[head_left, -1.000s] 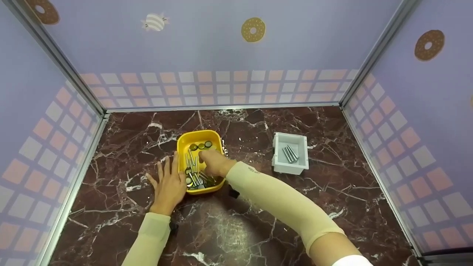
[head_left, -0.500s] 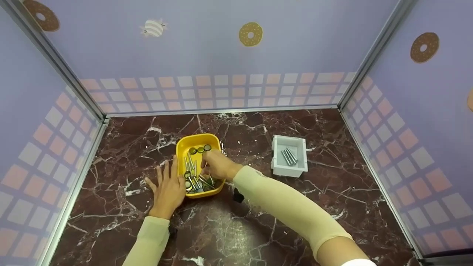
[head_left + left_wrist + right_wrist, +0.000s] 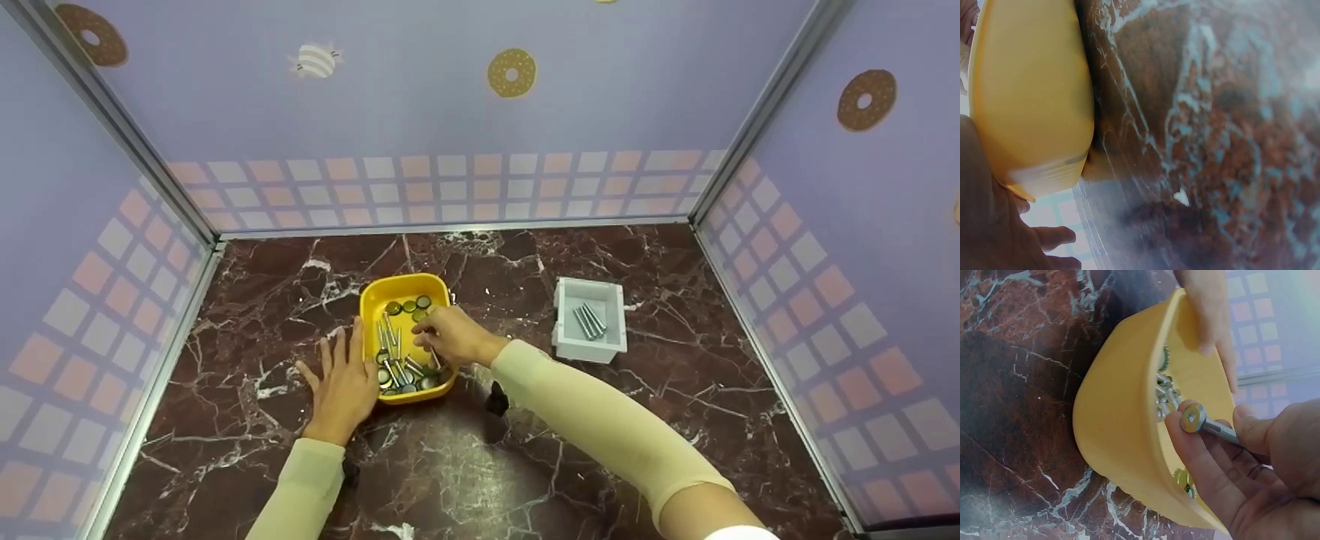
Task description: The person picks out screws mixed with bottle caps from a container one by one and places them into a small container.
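My right hand (image 3: 459,337) is over the right side of a yellow bin (image 3: 405,283). Its thumb and fingers pinch a silver bolt (image 3: 1219,430) with a round, hex-socket head, seen in the right wrist view. Inside the bin, several silver bolts (image 3: 388,334) lie loose among several bottle caps (image 3: 409,306), some along the far end and others near the front. My left hand (image 3: 341,382) lies along the bin's left outer wall, fingers straight and spread. In the left wrist view, that hand (image 3: 999,230) touches the yellow wall.
A light grey box (image 3: 589,351) stands to the right with several silver bolts or rods (image 3: 590,321) in it. Both containers are on a dark red marbled surface (image 3: 510,457). Patterned lilac walls (image 3: 420,97) enclose the back and both sides.
My right hand has moved up and slightly right from deeper in the bin, the bolt now between its fingers. More caps show at the front. The left hand has stayed at the wall.
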### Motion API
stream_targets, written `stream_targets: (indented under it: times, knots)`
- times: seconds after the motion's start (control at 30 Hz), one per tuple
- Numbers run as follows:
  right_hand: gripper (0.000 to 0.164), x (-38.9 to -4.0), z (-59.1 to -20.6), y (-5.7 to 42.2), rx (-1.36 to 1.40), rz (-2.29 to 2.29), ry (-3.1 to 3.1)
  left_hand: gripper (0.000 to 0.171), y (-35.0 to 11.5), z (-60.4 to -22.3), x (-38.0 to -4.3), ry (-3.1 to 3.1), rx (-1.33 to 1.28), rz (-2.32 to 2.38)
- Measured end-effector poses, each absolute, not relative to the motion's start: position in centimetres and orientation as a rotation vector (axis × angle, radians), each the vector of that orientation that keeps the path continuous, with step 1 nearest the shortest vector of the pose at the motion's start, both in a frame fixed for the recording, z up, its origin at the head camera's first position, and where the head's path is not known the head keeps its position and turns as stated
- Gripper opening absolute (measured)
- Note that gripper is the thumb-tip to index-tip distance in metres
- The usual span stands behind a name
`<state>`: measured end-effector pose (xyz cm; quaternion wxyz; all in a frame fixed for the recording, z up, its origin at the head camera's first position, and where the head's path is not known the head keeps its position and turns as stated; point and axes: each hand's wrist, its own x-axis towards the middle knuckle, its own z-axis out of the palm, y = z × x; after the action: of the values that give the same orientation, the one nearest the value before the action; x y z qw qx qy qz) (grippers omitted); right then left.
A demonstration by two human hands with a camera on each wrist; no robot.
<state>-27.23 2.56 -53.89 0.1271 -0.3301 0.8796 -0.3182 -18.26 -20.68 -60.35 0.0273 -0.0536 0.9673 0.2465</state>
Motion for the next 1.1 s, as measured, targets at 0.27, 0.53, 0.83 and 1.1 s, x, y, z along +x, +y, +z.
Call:
stream_targets:
  times: [0.27,0.53,0.83,1.1]
  knots:
    - [0.023,-27.9,-52.9,4.0,-0.753,-1.026,2.467,0.073,-20.9,-60.4,-18.1,3.007,-0.177,0.767]
    - [0.02,-28.5,-52.4,6.6,-0.621,-1.158,2.34,0.072,-20.6,-60.6,-18.3,3.024,-0.163,0.782]
    - [0.03,-28.7,-52.5,8.7,-0.497,-1.285,2.113,0.073,-20.8,-60.6,-18.2,3.013,-0.165,0.764]
    - [0.04,-29.0,-51.8,10.8,-0.43,-1.322,2.046,0.074,-20.5,-60.7,-18.2,3.016,-0.173,0.79]
